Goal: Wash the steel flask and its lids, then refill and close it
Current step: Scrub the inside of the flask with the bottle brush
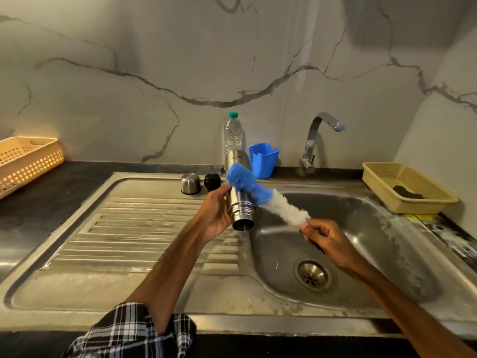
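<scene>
My left hand (218,211) grips the steel flask (238,202), which is tilted with its open mouth toward me, over the left edge of the sink bowl (361,228). My right hand (326,240) holds the handle of a bottle brush (260,193) with blue and white bristles. The blue end of the brush lies across the outside of the flask body. A steel cup lid (190,182) and a black inner stopper (212,181) stand on the draining board behind the flask.
A clear plastic water bottle (232,133) and a blue cup (263,160) stand at the back by the wall. The tap (318,140) is off. A beige tray (407,191) holding a dark scrubber sits right of the sink. A beige basket (25,164) is far left.
</scene>
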A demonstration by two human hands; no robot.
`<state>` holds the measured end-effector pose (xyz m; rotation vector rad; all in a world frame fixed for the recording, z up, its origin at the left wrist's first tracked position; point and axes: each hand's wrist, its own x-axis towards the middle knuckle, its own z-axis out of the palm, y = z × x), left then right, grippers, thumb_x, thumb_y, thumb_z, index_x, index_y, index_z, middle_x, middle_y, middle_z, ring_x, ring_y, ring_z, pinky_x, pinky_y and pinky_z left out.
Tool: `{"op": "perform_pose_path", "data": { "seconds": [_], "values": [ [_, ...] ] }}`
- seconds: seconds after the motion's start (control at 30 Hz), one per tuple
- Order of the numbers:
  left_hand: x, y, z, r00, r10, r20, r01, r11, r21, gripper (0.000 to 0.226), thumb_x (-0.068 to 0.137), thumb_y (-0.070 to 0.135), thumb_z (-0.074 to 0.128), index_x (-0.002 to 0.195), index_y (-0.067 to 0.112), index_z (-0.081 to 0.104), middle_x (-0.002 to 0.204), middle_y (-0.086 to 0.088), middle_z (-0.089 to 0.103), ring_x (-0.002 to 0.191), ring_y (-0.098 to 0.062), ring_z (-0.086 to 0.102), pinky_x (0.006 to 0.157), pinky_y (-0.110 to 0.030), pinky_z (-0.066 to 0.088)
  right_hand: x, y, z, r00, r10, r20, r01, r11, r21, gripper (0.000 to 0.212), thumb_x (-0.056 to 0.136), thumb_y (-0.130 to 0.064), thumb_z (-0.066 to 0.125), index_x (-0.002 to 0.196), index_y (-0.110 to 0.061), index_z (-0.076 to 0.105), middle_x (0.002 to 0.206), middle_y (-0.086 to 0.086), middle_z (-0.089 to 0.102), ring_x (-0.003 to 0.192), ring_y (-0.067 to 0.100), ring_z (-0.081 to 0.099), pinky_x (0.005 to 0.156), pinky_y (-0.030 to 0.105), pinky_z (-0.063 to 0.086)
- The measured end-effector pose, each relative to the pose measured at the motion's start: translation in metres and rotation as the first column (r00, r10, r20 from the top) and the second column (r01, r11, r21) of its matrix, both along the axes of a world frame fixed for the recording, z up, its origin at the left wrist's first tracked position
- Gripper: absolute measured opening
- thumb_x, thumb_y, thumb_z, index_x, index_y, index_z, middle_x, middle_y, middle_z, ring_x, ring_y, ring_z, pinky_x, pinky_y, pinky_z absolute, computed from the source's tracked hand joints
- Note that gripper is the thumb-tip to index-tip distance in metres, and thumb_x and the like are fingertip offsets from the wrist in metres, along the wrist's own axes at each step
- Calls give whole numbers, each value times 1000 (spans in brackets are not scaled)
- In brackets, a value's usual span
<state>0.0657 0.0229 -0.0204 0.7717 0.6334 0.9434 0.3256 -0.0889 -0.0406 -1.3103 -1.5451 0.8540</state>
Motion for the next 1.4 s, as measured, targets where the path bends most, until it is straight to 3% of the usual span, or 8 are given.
{"op": "perform_pose_path", "data": {
  "seconds": [0.13,0.27,0.43,0.63,0.93,1.1,1.33,1.4],
  "values": [
    [-1,3,2,1000,-17,15,17,1000,13,51,103,41,52,140,7,52,138,-22,61,118,-35,61,104,-49,49,-3,8,3,998,48,35,-46,998,-49,35,103,-27,53,73,-11,60,51,-2,40,42,7,31,41,19,26],
    [-1,1,0,1000,-22,-20,22,999,36,49,104,40,51,139,6,51,118,-17,72,98,-28,72,79,-40,62,6,8,-8,997,77,-10,-77,990,-116,43,99,-41,48,67,-15,58,51,5,32,43,12,25,42,21,21],
    [-1,8,-3,1000,-21,19,20,999,26,52,104,42,53,141,7,52,133,-20,65,115,-33,66,99,-46,56,20,-7,-16,994,95,-59,-103,984,-147,50,103,-34,46,55,-20,48,50,-1,33,42,9,25,43,19,23],
    [-1,11,-5,999,40,-13,-40,999,2,56,99,42,61,140,5,52,130,-19,67,107,-31,70,85,-41,62,26,-10,-25,984,111,-142,-147,949,-280,46,96,-41,44,54,-21,42,48,-3,27,39,9,17,39,16,18],
    [-7,9,-3,996,67,-59,-67,998,-1,54,99,42,60,139,5,53,113,-13,73,99,-26,72,83,-40,63,31,-9,-28,996,34,86,-23,991,-130,43,93,-40,46,58,-15,44,48,-9,35,43,5,28,45,18,25],
    [-8,7,-2,993,46,-106,-45,999,19,53,100,46,58,135,6,53,109,-13,70,99,-28,71,80,-39,64,30,-12,-31,930,48,365,-60,998,23,58,96,-49,42,52,-12,41,50,-8,35,49,4,31,49,26,27],
    [-11,8,-1,993,45,-110,-43,999,20,60,98,47,61,142,7,51,133,-23,64,107,-31,69,86,-45,62,37,-10,-33,893,-22,449,-49,988,145,65,97,-61,37,52,-13,41,50,-9,34,47,6,31,49,33,29],
    [-11,5,1,994,48,-97,-47,999,11,58,99,45,59,141,6,51,121,-18,70,99,-27,73,77,-41,64,40,-8,-32,899,-66,434,-10,985,170,72,95,-70,33,53,-12,43,51,-7,36,48,6,33,48,37,30]
  ]
}}
